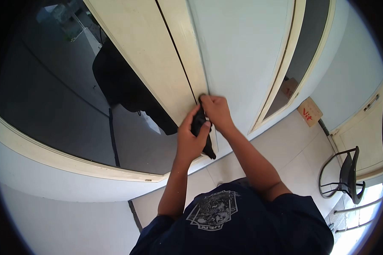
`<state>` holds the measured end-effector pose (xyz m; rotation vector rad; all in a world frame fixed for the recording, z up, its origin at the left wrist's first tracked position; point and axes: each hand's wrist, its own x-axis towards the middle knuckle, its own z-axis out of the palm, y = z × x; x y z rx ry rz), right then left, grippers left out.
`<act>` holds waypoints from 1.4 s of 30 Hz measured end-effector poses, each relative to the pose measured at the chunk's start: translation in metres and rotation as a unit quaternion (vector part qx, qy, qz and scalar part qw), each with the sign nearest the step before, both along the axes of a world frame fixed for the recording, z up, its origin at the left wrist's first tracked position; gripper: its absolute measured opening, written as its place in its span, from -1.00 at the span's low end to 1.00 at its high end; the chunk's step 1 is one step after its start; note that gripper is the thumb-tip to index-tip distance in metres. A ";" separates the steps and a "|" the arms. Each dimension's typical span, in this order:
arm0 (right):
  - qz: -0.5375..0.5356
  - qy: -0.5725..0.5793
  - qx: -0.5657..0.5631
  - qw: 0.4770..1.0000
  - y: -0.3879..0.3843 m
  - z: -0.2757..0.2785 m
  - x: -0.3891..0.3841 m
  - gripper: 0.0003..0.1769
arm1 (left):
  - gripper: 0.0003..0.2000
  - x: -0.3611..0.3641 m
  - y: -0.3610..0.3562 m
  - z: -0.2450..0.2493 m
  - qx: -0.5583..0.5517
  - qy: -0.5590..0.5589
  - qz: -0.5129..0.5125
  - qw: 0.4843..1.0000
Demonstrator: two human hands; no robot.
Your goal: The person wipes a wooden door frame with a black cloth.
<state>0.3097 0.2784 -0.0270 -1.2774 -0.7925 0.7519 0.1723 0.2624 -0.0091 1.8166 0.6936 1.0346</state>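
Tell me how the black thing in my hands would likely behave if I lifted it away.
The black thing is probably somewhat floppy, judging by its uneven outline. It may be fairly light, being slim enough for your left hand to close around. Its narrow lower end, sticking out below that hand, might sag or swing.

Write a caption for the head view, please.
Left hand and right hand on a black item at a cream frame.

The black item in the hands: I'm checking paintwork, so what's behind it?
Cream frame shows around the black item, left hand and right hand; whatever they directly cover is hidden.
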 end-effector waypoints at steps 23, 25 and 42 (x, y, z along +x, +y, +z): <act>0.112 -0.020 -0.257 0.960 -0.022 -0.156 0.019 -0.47 | -0.45 0.006 -0.009 -0.171 -0.216 0.069 0.039 0.973; 0.158 -0.016 -0.266 0.951 -0.029 -0.166 0.024 -0.46 | -0.52 0.003 -0.004 -0.211 -0.326 0.047 0.035 0.944; 0.376 0.191 -0.289 0.860 -0.055 -0.162 0.199 -0.69 | -0.80 0.075 -0.015 -0.106 -0.233 -0.084 0.249 0.937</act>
